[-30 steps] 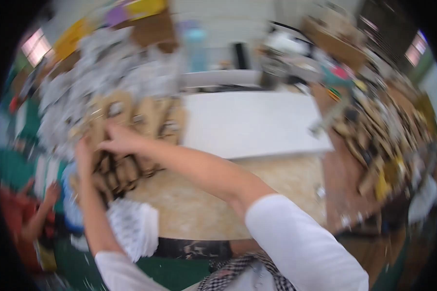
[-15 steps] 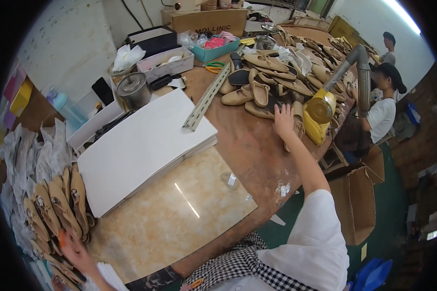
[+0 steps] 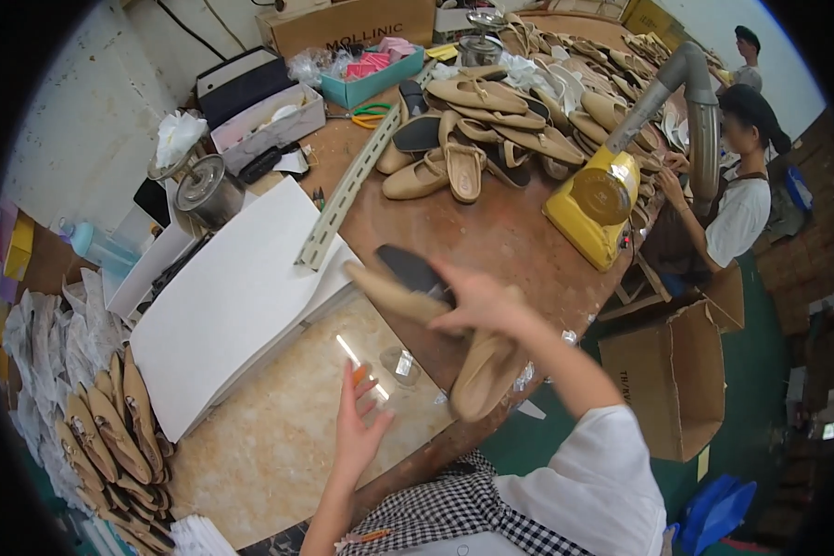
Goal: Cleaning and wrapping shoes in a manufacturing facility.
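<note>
Over the bare part of the wooden table, my right hand is closed on a pair of beige flat shoes. One shoe points up and left with its dark sole turned up. The other shoe hangs toward the table's near edge. Above the marbled tile, my left hand has its fingers apart and holds nothing I can see. A small orange patch shows at one of its fingertips. A clear round object lies on the tile beside that hand.
Heaped beige shoes cover the far table. At right stands a yellow machine with a grey duct. White sheets and a slotted metal bar lie left; more shoes stand lower left. Another person sits at right.
My right hand has come from the heap toward me with the pair of shoes. My left hand has moved right from the lower-left shoes to over the tile. The view has shifted slightly.
</note>
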`<state>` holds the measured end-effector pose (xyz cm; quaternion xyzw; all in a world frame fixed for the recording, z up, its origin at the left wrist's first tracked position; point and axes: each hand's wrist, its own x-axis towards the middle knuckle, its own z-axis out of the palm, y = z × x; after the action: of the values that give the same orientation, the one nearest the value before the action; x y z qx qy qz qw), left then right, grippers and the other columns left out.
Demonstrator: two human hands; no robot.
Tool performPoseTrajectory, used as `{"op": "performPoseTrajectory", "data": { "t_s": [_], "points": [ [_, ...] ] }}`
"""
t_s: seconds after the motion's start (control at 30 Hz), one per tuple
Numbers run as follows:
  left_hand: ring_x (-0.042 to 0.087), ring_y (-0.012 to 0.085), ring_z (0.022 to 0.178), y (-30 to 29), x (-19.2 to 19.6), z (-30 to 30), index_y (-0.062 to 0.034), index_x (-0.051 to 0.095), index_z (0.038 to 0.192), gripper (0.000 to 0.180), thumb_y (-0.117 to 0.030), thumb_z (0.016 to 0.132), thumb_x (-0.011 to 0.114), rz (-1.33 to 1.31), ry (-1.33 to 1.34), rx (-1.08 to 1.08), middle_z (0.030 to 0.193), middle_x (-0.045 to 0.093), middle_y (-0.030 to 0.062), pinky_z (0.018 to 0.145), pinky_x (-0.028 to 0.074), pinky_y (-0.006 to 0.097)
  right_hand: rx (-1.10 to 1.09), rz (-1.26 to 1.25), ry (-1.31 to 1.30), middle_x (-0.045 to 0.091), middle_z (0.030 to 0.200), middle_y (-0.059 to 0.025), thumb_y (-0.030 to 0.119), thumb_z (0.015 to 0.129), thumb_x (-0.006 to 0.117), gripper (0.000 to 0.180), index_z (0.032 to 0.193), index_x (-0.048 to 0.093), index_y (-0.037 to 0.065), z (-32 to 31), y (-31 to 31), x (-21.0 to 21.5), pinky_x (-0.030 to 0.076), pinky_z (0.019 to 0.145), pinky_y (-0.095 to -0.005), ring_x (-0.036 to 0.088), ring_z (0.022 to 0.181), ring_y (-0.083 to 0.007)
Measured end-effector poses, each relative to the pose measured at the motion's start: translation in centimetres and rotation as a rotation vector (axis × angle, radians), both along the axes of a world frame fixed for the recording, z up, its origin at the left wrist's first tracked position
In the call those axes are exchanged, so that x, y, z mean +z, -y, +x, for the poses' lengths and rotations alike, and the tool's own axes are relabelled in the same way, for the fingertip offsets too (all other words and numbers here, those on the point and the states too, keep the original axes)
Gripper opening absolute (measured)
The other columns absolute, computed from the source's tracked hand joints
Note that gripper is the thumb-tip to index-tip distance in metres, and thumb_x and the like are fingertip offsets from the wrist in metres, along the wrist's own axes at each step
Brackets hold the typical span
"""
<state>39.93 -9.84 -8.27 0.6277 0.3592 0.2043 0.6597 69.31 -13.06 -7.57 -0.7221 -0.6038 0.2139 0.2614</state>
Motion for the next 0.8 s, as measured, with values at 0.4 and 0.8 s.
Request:
{"op": "performPoseTrajectory", "data": {
  "t_s": [0.4,0.8],
  "points": [
    [0.052,0.0094,0.089,-5.0,3.5,-7.2,-0.0082,0.041,0.135,0.044,-0.006,0.091,0.045,0.307,0.071,0.776,0.110,0.054,0.0054,0.077,0.047,0.024,0.232,-0.155,-1.744,0.049,0.131,-0.0117,0.021,0.086,0.064,0.062,0.138,0.036,0.001,-13.8,-2.5,0.6,0.041,0.093,-0.0275,0.050,0.112,-0.0143],
    [0.057,0.0310,0.088,-2.6,1.1,-8.3,0.0002,0.059,0.116,0.039,-0.019,0.082,0.063,0.853,-0.533,0.167,0.104,0.057,0.0160,0.074,0.048,0.035,-0.892,0.282,-0.040,0.055,0.120,-0.0239,0.031,0.085,0.057,0.052,0.126,0.050,0.000,18.5,-10.2,-7.9,0.040,0.093,-0.0410,0.051,0.112,-0.0377]
  ]
}}
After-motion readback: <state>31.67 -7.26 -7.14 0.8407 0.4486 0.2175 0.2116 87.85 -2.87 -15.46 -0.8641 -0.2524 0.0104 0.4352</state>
